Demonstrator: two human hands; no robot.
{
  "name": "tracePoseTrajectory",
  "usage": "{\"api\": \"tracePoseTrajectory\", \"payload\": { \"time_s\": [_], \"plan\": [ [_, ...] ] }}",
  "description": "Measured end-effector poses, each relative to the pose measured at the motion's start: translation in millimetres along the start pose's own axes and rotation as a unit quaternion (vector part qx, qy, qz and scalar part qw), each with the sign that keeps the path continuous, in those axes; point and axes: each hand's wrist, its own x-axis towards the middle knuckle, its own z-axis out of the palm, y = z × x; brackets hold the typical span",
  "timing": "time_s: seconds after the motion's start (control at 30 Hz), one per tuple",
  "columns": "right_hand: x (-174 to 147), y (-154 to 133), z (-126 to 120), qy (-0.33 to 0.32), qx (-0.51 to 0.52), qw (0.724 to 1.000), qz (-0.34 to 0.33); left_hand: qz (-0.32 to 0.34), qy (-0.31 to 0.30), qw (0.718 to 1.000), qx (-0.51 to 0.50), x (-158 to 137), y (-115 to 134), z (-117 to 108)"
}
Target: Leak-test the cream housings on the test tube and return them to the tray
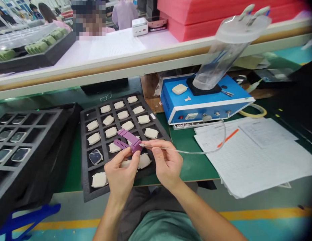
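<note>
In the head view, a purple watch with its strap [130, 138] is pinched between the thumb and fingers of my left hand [120, 172], above a black foam tray [84, 187]. My right hand [169, 164] closes around the end of a thin clear tube [196, 153], whose tip meets the watch's case. That tube curves back to a blue control box [208, 110]. Cream-coloured watch-shaped pieces [99, 180] fill most of the tray's compartments, and one dark-faced watch body [96, 156] lies at its left side. My fingers partly cover the watch case.
Black trays with dark-faced watch bodies [20, 154] are stacked at left. A clear cylinder [218, 62] stands tilted on the blue box. Papers [261, 150] with an orange strip [228, 138] lie at right. A shelf edge [120, 68] crosses above the bench; people sit beyond.
</note>
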Motion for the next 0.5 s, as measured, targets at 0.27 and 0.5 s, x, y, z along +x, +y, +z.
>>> {"api": "tracePoseTrajectory", "payload": {
  "time_s": [0.27,0.5],
  "plan": [
    [1.1,-0.5,-2.4,-0.013,-0.012,1.0,0.003,-0.003,-0.005,1.0,0.011,-1.3,-2.9,1.2],
    [0.9,-0.9,-3.6,-0.019,-0.01,1.0,0.004,-0.002,-0.006,1.0,0.015,-3.3,-4.6,1.1]
  ]
}}
